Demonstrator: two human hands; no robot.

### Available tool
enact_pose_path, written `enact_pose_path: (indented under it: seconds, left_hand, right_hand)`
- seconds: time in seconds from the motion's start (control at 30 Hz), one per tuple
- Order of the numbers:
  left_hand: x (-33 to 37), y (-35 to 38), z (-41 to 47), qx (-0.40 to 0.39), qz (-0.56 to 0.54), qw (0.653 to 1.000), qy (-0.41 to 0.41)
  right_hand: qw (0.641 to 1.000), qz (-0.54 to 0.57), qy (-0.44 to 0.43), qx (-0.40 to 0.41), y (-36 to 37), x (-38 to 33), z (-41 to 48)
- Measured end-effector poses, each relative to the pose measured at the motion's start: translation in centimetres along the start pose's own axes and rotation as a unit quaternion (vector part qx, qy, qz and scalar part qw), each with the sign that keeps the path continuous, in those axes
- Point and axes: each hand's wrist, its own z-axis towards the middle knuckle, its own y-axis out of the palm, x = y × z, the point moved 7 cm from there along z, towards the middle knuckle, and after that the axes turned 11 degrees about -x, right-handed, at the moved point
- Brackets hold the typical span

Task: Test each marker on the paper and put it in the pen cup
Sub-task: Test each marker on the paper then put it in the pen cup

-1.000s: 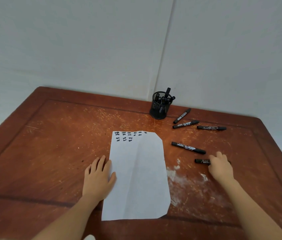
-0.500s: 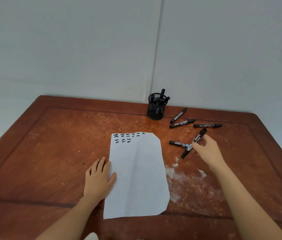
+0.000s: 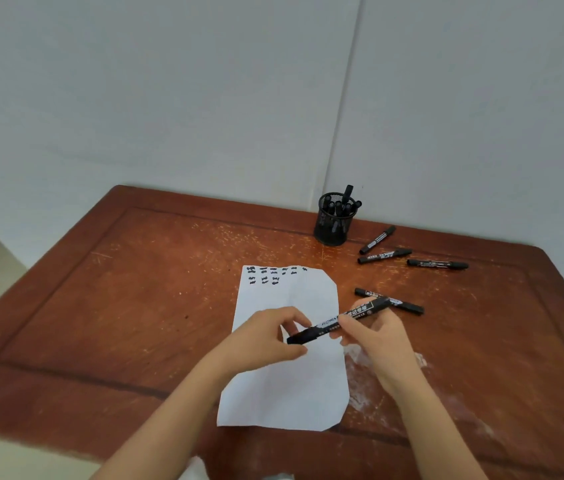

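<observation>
i see a slim black marker (image 3: 339, 321) with a white printed label held slantwise above the creased white paper (image 3: 294, 386): right hand (image 3: 379, 337) pinches its barrel, left hand (image 3: 266, 337) pinches the lower cap end. small black test marks (image 3: 273, 274) line the sheet's far edge. four like markers (image 3: 385, 256) lie loose on the scuffed red-brown wooden table (image 3: 135, 299), near a round black mesh pen cup (image 3: 332, 226) holding more.
</observation>
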Motion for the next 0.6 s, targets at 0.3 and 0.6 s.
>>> enact_pose_path:
  seconds: [0.3,0.6]
  left_hand:
    - [0.5,0.8,-0.5,0.020,0.107,0.992,-0.064]
    - [-0.1,1.2,-1.2,0.034,0.153,0.983,-0.100]
  right_hand:
    - [0.997,0.024,-0.025,-0.062,2.7,-0.1,0.0]
    - [1.000,0.013,-0.017,0.004,3.6,0.6,-0.4]
